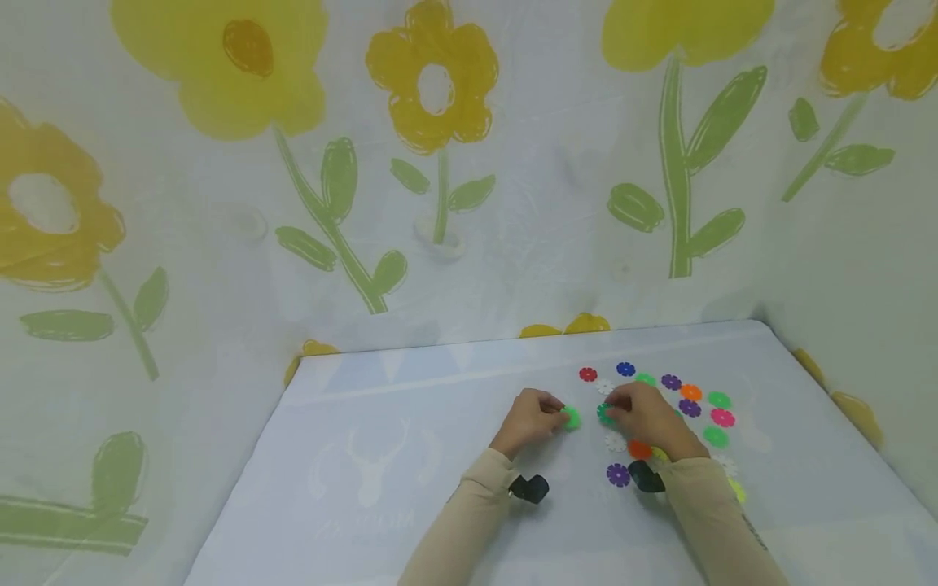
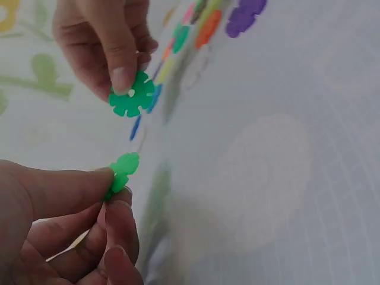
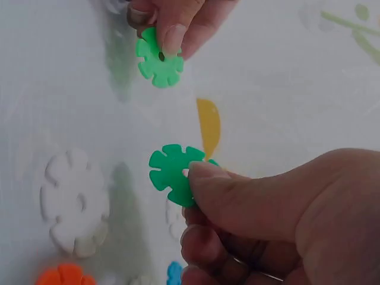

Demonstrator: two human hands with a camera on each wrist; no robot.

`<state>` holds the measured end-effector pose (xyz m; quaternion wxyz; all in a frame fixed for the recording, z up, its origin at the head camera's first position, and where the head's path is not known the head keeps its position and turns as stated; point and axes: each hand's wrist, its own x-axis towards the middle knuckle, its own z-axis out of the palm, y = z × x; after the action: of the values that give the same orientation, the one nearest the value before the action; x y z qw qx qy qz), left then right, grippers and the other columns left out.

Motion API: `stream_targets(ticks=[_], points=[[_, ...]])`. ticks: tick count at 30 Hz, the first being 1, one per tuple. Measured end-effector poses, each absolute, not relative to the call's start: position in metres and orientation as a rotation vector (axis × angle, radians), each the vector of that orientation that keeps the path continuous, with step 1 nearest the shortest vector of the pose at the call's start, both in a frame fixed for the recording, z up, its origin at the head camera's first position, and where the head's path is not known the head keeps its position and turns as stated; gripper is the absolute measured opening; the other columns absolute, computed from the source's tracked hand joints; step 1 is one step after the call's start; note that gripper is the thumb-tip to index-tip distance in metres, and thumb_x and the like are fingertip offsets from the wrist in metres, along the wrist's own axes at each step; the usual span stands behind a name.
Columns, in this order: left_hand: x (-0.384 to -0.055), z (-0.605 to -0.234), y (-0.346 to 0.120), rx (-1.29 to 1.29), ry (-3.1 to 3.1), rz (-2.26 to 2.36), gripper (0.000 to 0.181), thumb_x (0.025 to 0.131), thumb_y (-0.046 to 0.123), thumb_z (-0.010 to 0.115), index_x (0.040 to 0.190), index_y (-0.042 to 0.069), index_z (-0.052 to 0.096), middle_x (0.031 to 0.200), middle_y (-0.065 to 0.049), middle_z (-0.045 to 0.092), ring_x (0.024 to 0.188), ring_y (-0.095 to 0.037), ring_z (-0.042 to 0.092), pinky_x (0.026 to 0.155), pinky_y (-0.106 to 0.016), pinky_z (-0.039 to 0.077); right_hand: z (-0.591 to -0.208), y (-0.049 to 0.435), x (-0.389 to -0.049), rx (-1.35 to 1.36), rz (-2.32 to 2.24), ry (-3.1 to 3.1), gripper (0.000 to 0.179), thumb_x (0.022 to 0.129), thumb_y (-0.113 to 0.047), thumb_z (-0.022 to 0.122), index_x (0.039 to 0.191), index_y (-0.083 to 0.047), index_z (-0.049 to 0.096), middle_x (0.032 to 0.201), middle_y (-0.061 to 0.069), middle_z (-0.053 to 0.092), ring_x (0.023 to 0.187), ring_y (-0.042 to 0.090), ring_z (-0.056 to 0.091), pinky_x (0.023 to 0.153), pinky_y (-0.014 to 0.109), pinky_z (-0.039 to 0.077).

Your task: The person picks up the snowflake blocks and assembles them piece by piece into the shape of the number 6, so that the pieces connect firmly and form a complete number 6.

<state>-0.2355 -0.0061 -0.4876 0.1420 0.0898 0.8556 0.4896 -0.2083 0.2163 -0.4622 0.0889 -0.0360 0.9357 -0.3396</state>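
A light green notched plastic disc (image 3: 159,64), shaped like a snowflake, is pinched between thumb and fingers of my left hand (image 1: 534,422). My right hand (image 1: 648,417) pinches a darker green notched disc (image 3: 172,172), thumb over its middle hole. Both discs are held apart from each other, facing across a short gap above the table. In the left wrist view the light green disc (image 2: 123,172) is seen partly edge-on, and the dark green disc (image 2: 132,98) shows nearly its full face. Beneath the right hand some loose discs are partly hidden.
Several loose notched discs lie on the white table (image 1: 352,505), mostly around the right hand: a red disc (image 1: 588,374), a blue disc (image 1: 625,369), a purple disc (image 1: 618,474), a pink disc (image 1: 722,417). Flower-printed cloth (image 1: 513,244) hangs behind and beside the table.
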Motion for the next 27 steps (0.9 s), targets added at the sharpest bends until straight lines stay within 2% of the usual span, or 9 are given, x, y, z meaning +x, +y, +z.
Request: stream_targets(ticks=[5,10,20,27], points=[[-0.232,-0.486,-0.03,0.2,2.364,1.574,0.021,0.096,0.023,0.075,0.101,0.003,0.077,0.085,-0.004,0.076,0.071,-0.008,0.065,0.064,-0.022,0.054,-0.456,0.204,-0.207,-0.162,-1.105,2.778,0.022,0.097,-0.015,0.072,0.116,-0.005,0.074,0.108,0.009,0.073,0.098,0.022,0.064,0.093,0.048,0.059],[-0.226,-0.484,-0.049,0.106,2.283,1.683,0.027,0.096,0.027,0.074,0.099,0.001,0.077,0.08,-0.002,0.072,0.07,-0.009,0.063,0.066,-0.023,0.056,-0.454,0.189,-0.205,-0.24,-1.194,2.785,0.017,0.096,-0.015,0.074,0.111,-0.007,0.076,0.103,0.006,0.075,0.091,0.019,0.064,0.087,0.041,0.061],[-0.211,-0.477,-0.075,0.09,2.188,1.796,0.042,0.101,0.031,0.066,0.097,-0.01,0.071,0.072,0.003,0.06,0.067,-0.009,0.052,0.062,-0.021,0.046,-0.449,0.16,-0.195,-0.309,-1.305,2.798,0.016,0.094,-0.017,0.076,0.109,-0.011,0.077,0.102,0.003,0.076,0.091,0.016,0.067,0.087,0.04,0.062],[-0.2,-0.475,-0.091,0.094,2.131,1.891,0.043,0.103,0.029,0.063,0.096,-0.014,0.066,0.071,0.003,0.058,0.064,-0.008,0.049,0.059,-0.019,0.042,-0.453,0.142,-0.192,-0.49,-1.412,2.767,0.01,0.094,-0.012,0.075,0.104,-0.011,0.077,0.097,0.0,0.076,0.087,0.013,0.067,0.082,0.029,0.061]])
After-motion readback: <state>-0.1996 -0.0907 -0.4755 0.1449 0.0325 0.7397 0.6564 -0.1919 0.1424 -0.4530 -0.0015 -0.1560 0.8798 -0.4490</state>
